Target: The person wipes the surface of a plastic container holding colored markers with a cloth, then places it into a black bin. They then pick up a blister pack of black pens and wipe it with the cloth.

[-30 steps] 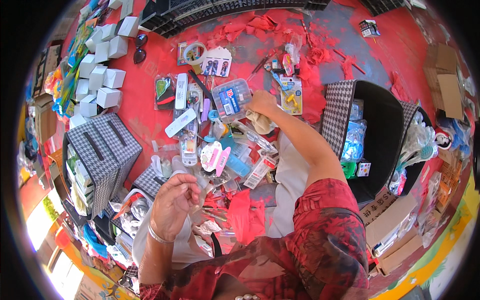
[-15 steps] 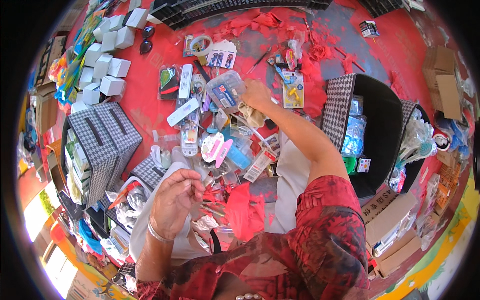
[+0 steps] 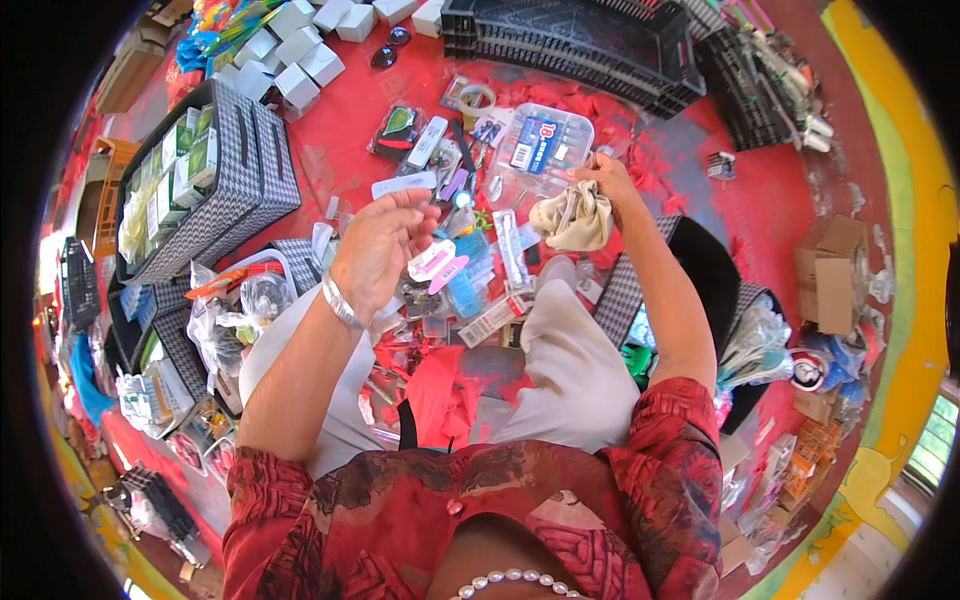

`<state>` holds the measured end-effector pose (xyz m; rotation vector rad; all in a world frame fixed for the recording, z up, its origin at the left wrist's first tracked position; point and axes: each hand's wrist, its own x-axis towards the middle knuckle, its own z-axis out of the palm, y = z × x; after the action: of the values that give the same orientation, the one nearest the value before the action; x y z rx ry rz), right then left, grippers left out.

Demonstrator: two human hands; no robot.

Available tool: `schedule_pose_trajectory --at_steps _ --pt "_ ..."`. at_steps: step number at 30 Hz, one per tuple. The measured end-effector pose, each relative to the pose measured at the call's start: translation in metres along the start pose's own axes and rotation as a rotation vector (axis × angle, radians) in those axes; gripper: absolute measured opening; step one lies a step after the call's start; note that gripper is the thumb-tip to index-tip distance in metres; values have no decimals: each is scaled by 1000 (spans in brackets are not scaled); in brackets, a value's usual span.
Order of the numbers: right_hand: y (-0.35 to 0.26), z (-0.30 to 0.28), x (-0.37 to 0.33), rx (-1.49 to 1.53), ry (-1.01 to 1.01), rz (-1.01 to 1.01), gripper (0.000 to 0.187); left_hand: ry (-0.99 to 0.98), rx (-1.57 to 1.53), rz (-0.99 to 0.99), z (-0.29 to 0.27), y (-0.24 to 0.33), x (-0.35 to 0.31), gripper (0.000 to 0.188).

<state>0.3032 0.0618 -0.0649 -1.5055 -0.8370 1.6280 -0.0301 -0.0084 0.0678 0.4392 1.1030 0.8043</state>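
Note:
My right hand (image 3: 614,190) grips the lower right corner of a clear plastic storage box (image 3: 568,150) with a blue label, lifted above the pile. A crumpled beige cloth (image 3: 574,216) hangs just under the box, against the same hand; whether the fingers pinch it too is hard to see. My left hand (image 3: 378,250) hovers over the left side of the pile, loosely curled and apart from the box, with nothing visible in it. Below it are a pink-and-white card (image 3: 437,265), a pale blue-white slim case (image 3: 403,184) and a blue translucent packet (image 3: 464,295).
Houndstooth storage bins stand at left (image 3: 262,165) and right (image 3: 612,300). White boxes (image 3: 298,86) cluster at the far left by sunglasses (image 3: 384,56). A black crate (image 3: 570,50) lies at the back; a tape roll (image 3: 476,97) rests before it. Red paper (image 3: 440,395) lies between my legs.
My right hand has raised the storage box off the pile, moving it right, and turned its label. My left hand has moved up and forward. The whole view has shifted.

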Motion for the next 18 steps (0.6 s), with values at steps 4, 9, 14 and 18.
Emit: schedule_pose_trajectory --at_steps 4,9,14,18 --pt "-72 33 -67 -92 -150 -184 26 66 76 138 7 14 -1 38" --pt "-116 91 -142 -42 -166 -178 43 -215 208 281 1 41 -8 78" --pt "-126 133 -188 85 -238 -186 32 -371 257 362 -10 48 -21 72" --pt "-116 151 -198 199 -139 -246 24 -617 323 216 -17 60 -23 92"
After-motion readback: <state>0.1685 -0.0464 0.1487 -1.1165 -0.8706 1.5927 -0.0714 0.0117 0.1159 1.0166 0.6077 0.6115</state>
